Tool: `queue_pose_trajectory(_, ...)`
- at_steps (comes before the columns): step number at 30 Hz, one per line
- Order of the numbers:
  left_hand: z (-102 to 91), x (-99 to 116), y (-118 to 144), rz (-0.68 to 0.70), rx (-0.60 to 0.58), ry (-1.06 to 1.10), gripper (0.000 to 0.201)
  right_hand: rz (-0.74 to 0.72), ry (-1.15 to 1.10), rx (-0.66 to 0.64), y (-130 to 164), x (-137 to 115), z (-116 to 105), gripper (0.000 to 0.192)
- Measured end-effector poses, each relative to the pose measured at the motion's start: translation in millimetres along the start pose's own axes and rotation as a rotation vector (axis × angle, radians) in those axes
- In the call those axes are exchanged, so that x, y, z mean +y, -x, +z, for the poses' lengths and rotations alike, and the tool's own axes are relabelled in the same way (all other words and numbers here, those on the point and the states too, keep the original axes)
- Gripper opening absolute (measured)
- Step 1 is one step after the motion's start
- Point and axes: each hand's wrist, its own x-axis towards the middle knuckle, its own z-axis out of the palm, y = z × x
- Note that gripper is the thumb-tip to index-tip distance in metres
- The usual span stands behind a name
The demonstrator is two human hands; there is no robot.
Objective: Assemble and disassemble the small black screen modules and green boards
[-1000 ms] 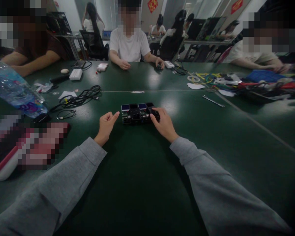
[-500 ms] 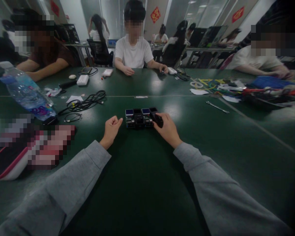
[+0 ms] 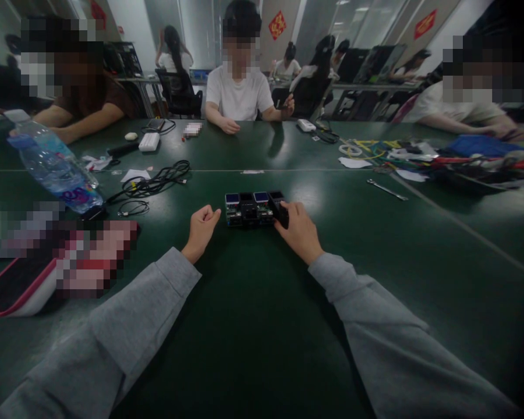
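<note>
While the left hand (image 3: 202,228) rests curled, the right hand (image 3: 297,231) grips a module (image 3: 280,210)

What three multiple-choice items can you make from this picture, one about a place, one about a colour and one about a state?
1. Where does the water bottle lie?
A. at the far left of the table
B. beside the wrench
C. between the two hands

2. What colour is the table top?
A. white
B. dark green
C. red

3. How is the left hand?
A. spread flat
B. holding a cable
C. curled into a loose fist

Answers:
1 A: the bottle rests on its side at the left edge, far from the wrench.
2 B: the bare surface is dark green.
3 C: its fingers are folded and hold nothing, beside the row of small modules, which the right hand touches.
</note>
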Motion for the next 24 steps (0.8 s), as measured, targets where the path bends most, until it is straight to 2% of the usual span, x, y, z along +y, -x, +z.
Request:
queue_pose_trajectory(8,0.7,3.2,1.7,-0.014,-0.017,0.001,0.045,-0.006,0.014,-0.007,1.7,-1.0,-1.3,0.046)
queue_pose_trajectory(16,1.2,0.6,0.2,-0.011,-0.014,-0.020,0.045,-0.011,0.015,-0.050,2.8,-2.8,-2.3,0.055)
queue_pose_trajectory(24,0.0,-0.9,1.7,-0.013,-0.015,-0.037,0.041,0.005,0.001,-0.049,3.7,-3.6,-3.1,0.053)
